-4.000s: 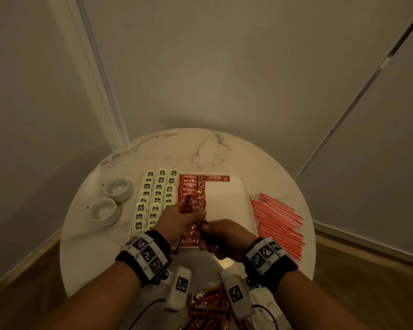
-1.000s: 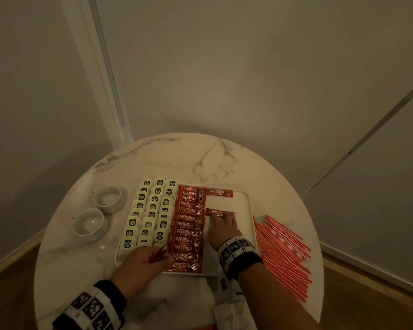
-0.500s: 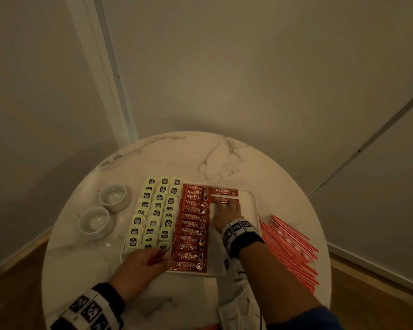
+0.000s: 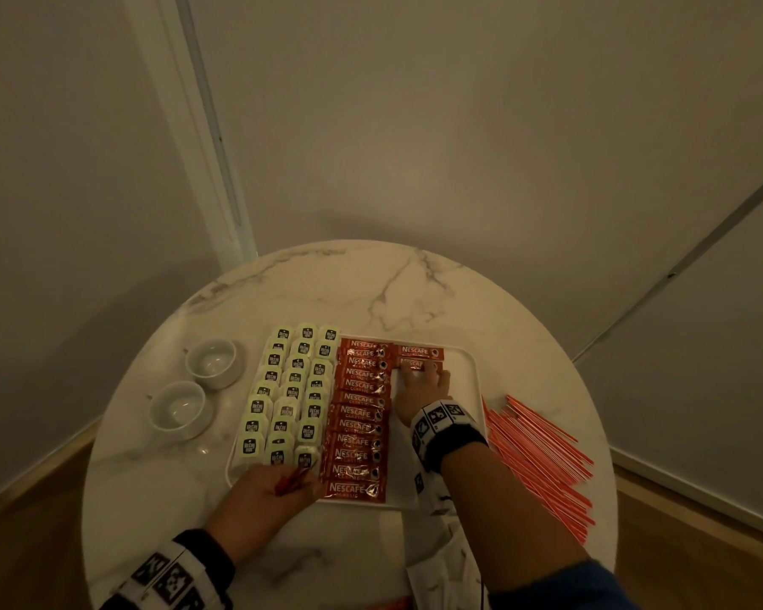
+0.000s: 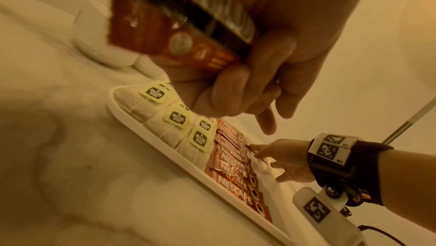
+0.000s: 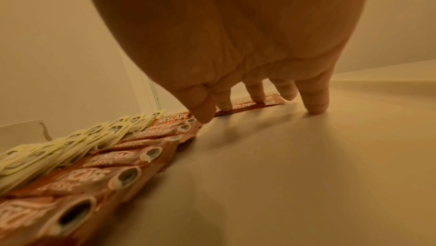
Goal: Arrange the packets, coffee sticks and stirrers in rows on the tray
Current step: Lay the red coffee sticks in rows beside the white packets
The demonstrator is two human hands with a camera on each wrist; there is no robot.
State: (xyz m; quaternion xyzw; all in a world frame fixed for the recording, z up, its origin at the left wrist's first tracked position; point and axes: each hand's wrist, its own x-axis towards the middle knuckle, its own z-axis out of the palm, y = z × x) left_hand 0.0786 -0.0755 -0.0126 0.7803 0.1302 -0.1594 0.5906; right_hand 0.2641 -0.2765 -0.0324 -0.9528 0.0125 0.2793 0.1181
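Observation:
A white tray (image 4: 461, 383) sits on the round marble table. On it lie three columns of tea bags (image 4: 289, 394) and a full column of red coffee sticks (image 4: 360, 422). A second column starts with one stick (image 4: 420, 352) at the far end. My right hand (image 4: 419, 374) presses straight fingertips (image 6: 257, 97) on another stick (image 6: 243, 107) just below that one. My left hand (image 4: 283, 486) rests at the tray's near left corner and grips a bundle of coffee sticks (image 5: 165, 32). Red stirrers (image 4: 542, 460) lie loose on the table right of the tray.
Two white cups (image 4: 212, 361) (image 4: 178, 409) stand left of the tray. A wall corner stands close behind the table. White packaging (image 4: 441, 565) lies at the table's near edge under my right forearm. The tray's right half (image 4: 441, 433) is bare.
My right hand has slid its coffee stick away from me, up against the first stick of the second column. My left hand has stayed at the tray's near corner with its bundle.

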